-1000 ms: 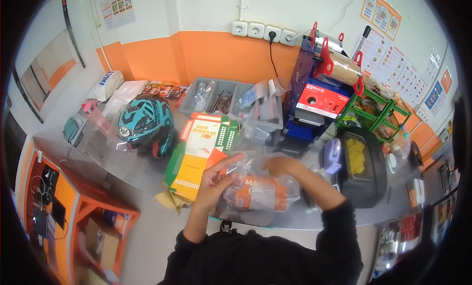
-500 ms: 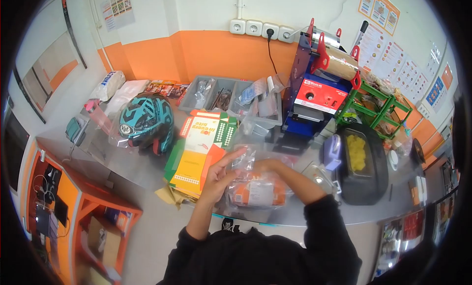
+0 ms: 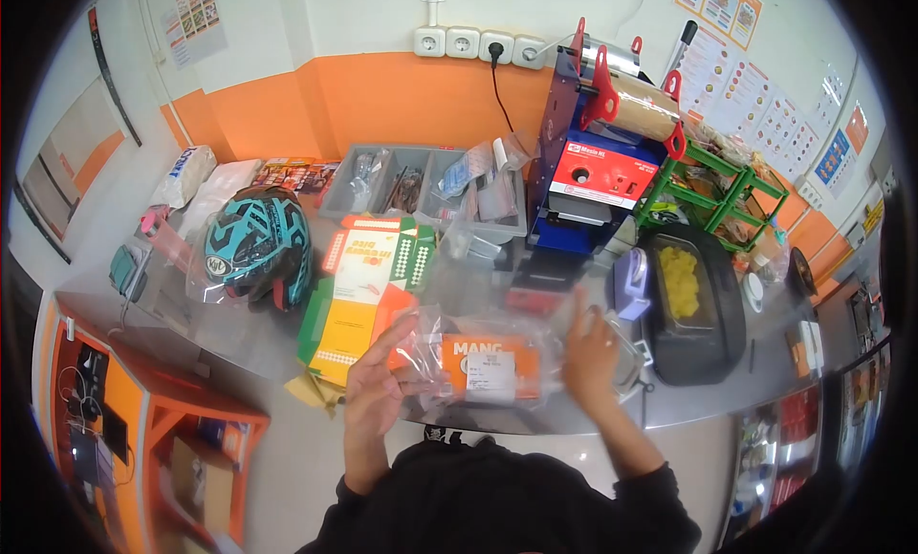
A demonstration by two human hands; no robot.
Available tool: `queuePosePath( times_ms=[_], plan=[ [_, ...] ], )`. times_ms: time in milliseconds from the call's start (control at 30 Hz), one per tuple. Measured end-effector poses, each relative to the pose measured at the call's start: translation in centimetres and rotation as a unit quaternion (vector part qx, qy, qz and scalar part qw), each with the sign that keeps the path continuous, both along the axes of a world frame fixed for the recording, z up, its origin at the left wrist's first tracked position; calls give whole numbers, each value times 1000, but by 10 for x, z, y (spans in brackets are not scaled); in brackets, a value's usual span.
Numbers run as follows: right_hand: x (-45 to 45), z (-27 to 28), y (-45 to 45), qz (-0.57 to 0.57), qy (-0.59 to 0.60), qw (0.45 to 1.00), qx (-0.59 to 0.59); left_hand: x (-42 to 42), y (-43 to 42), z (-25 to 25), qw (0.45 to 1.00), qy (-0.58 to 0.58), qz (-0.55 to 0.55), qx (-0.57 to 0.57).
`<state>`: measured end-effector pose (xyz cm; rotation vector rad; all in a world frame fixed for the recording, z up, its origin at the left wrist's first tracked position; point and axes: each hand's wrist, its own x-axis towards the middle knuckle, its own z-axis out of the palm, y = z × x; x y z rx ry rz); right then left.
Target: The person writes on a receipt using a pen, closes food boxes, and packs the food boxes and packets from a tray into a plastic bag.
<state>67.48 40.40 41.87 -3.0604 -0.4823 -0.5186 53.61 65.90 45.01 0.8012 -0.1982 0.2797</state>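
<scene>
An orange box with white lettering lies near the table's front edge inside a clear plastic bag. A white printed slip covers part of its face. My left hand is closed on the bag's gathered left end, beside the box. Just past the right end of the bag is my right hand, smeared by motion. Its fingers point away from me, and whether they touch the plastic cannot be made out.
Flat printed cartons and a teal helmet lie to the left. Behind are a grey divided tray and a blue-and-red sealing machine. A black container with yellow food and a purple object stand right.
The bagged box has turned to show its lettering and slip upright. My right hand moved from above the bag to its right side; my left hand shifted left and lower.
</scene>
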Motion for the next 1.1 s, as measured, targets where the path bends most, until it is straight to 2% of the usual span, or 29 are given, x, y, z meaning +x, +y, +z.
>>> queuePosePath(
  times_ms=[33,67,100,133,167,200,267,300,367,400,467,500,567,600,667,700,733,767,800,833,867,900,933,967,1000,1033,1100],
  plan=[
    [8,19,-20,-32,74,997,14,0,-2,-2,1000,-2,1,-2],
    [20,30,-42,-36,75,996,13,2,-5,-4,1000,-5,2,-4],
    [34,40,-63,83,181,971,130,4,-8,-2,1000,-4,-3,-5],
    [41,53,-73,199,279,907,242,7,-10,3,1000,-16,-11,-1],
    [31,84,-60,185,346,837,380,8,-12,7,999,-27,-18,4],
    [31,92,-57,182,346,837,383,8,-13,9,999,-26,-21,5],
    [33,99,-53,220,465,716,472,9,-15,11,998,-53,-18,-16],
    [32,96,-48,219,464,715,475,10,-16,11,998,-53,-20,-14],
    [31,84,-28,254,509,545,616,9,-19,10,999,-36,-10,-17],
    [29,77,-16,254,511,543,616,11,-20,9,999,-34,-8,-16],
    [19,64,10,254,509,542,619,19,-24,4,993,83,-21,77],
    [11,67,24,257,512,539,618,23,-29,-1,993,84,-16,78],
    [-8,78,43,237,566,660,433,30,-43,-10,992,1,-110,64],
    [-10,77,47,236,570,657,433,29,-48,-6,992,5,-108,63],
    [-8,79,54,191,505,736,407,23,-54,5,989,-18,-137,48],
    [0,87,48,262,516,662,476,16,-48,1,991,3,-133,16],
    [3,89,43,264,516,661,477,15,-46,-8,991,1,-132,18],
    [7,91,37,270,506,654,494,17,-43,-24,990,-10,27,135],
    [7,92,34,266,504,667,480,20,-41,-40,951,-21,185,246],
    [7,93,31,261,502,680,466,24,-39,-61,951,-21,184,248],
    [7,95,27,257,500,693,451,28,-37,-83,915,6,166,369],
    [3,96,30,263,509,688,445,32,-38,-84,863,31,146,483],
    [0,96,34,269,517,683,440,33,-41,-85,863,30,144,484],
    [-3,95,40,265,515,684,443,32,-48,-84,802,74,95,585],
    [-6,94,47,246,568,608,497,33,-52,-80,727,113,44,675],
    [-6,93,50,226,612,526,546,35,-51,-81,727,109,42,676],
    [-5,89,49,226,598,551,536,37,-45,-85,665,184,50,722]
  ],
)
